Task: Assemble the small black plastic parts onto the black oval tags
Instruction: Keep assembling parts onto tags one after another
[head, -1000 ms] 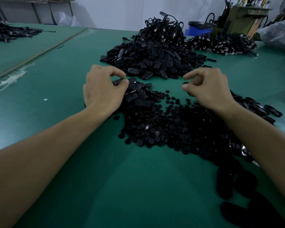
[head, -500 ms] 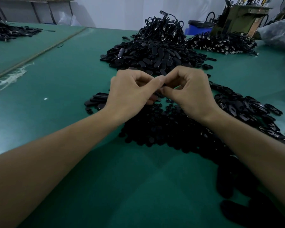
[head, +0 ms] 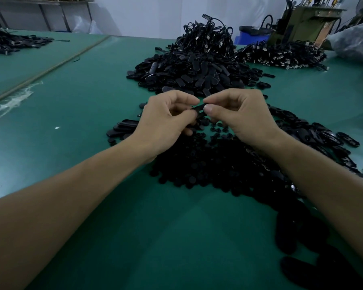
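The oval tag (head: 198,110) is held between both hands, just above the heap of small round parts (head: 208,168), probably so one end is steadied while a part is pressed on. The left hand (head: 166,122) pinches its left end with its fingers curled. The right hand (head: 244,117) pinches the right end between thumb and forefinger; whether a part sits under them I cannot tell. A pile of tags (head: 189,70) lies farther off on the green table (head: 92,101).
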Action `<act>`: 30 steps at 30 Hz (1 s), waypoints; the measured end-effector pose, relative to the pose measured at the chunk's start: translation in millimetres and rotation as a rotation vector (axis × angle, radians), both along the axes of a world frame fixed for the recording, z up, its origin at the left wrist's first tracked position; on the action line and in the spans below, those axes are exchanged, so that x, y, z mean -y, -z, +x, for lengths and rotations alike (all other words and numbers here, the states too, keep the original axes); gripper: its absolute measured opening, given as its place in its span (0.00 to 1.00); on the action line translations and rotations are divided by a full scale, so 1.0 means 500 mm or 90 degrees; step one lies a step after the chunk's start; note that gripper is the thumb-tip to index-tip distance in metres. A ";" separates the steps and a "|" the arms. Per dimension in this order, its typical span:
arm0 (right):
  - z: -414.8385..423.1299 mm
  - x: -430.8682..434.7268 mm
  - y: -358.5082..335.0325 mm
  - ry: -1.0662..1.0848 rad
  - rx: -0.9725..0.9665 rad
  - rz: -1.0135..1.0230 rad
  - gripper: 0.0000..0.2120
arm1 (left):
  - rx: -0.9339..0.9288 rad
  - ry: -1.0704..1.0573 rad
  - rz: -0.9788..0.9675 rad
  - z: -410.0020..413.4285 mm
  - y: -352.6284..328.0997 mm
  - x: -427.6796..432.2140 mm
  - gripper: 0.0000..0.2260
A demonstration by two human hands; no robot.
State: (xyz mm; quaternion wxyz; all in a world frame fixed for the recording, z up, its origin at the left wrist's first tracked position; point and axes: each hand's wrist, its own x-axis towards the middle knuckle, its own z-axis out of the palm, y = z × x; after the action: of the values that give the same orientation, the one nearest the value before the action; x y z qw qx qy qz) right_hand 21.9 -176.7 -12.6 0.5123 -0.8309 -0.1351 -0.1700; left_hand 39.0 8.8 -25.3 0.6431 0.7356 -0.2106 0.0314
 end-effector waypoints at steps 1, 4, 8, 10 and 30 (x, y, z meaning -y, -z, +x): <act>0.001 0.001 0.001 -0.006 -0.007 0.023 0.05 | 0.004 0.001 -0.001 0.000 0.001 0.000 0.07; 0.003 0.002 0.000 -0.024 -0.044 0.085 0.05 | -0.005 -0.007 -0.021 0.000 0.002 -0.001 0.07; 0.006 0.001 0.001 -0.049 -0.078 0.133 0.05 | -0.035 -0.015 -0.066 0.001 0.005 0.000 0.05; 0.006 0.002 0.002 -0.046 -0.075 0.121 0.04 | -0.034 -0.018 -0.079 0.000 0.006 0.002 0.05; 0.004 0.010 0.014 0.022 -0.059 -0.391 0.05 | -0.021 -0.107 -0.079 0.006 0.018 0.001 0.05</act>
State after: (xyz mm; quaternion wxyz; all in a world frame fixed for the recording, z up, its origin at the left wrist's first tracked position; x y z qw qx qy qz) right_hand 23.8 -181.5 -19.6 0.2400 -0.9558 -0.1428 -0.0920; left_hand 41.8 8.2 -34.4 0.6857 0.7100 -0.1355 0.0859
